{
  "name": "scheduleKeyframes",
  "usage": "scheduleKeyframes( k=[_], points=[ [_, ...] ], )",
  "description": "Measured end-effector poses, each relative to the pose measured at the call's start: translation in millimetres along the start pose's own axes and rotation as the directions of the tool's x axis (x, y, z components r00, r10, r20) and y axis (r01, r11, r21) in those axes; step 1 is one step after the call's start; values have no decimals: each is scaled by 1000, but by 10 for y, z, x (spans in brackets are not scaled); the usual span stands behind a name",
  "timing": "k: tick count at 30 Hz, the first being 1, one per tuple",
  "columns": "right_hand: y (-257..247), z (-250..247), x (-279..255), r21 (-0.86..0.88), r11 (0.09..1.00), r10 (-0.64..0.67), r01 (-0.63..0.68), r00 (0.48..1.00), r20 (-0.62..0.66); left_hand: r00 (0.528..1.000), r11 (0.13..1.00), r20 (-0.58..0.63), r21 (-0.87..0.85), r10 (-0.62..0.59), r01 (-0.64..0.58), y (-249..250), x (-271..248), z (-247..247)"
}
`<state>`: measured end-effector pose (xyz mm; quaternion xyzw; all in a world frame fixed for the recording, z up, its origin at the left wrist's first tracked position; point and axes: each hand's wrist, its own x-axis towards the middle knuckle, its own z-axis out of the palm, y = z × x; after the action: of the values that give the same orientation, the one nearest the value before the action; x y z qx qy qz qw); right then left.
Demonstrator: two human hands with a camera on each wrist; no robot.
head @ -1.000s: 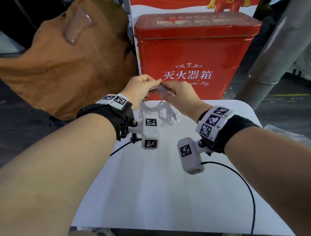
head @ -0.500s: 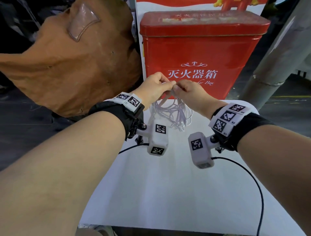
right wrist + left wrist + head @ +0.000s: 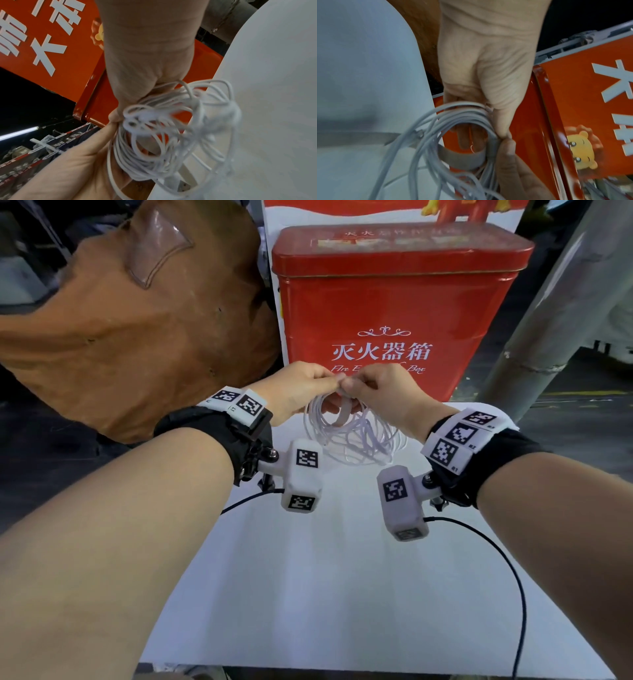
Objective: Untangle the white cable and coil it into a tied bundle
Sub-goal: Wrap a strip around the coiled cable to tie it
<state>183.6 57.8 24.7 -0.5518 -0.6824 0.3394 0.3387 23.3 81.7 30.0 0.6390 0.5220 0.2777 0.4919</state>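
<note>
Since a second ago both hands have lifted slightly and drawn together, and the wide strap that was pulled straight between them now curls in a loop under the fingertips.

Item: white cable (image 3: 352,436). Coiled in many loose loops, hanging directly below the meeting fingertips and clear of the white table (image 3: 342,577). Loops splay unevenly; the coil's plane hangs roughly upright, its top gathered at the pinch.

Item: strap (image 3: 462,161). Flat, pale band, curved round in a loop just beneath the pinch, one end caught between the two hands against the gathered strands. Whether it is fixed to the cable cannot be told.

Left hand (image 3: 298,392): thumb and curled fingers pinching the top of the coil; the left wrist view shows the thumb (image 3: 501,121) pressed on the gathered strands.

Right hand (image 3: 383,392): fingers curled, pinching the same gathered point and the strap end, tip to tip with the left.

Relation governing the next move: strap lies below and toward the person from both pinches, equally near each hand; judged step is closing it round the gathered strands.

Background: red box (image 3: 394,302); brown bag (image 3: 137,337).
</note>
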Motion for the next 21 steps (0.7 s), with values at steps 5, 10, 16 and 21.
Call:
scheduleKeyframes(
  k=[5,10,16,21],
  points=[
    [-46,1,41,65,997,-33,36,998,-46,1000,953,8,-302,-16,18,44,-72,-65],
    [-110,16,51,-43,993,-108,109,994,27,993,954,-114,-294,28,-61,53,-47,-66],
    [6,51,68,-287,919,-291,269,956,-34,991,939,-132,-341,-13,-34,49,-37,-46],
    [36,58,111,-427,802,-507,418,854,-116,987,923,-157,-383,-40,-24,33,-8,-58]
  ],
)
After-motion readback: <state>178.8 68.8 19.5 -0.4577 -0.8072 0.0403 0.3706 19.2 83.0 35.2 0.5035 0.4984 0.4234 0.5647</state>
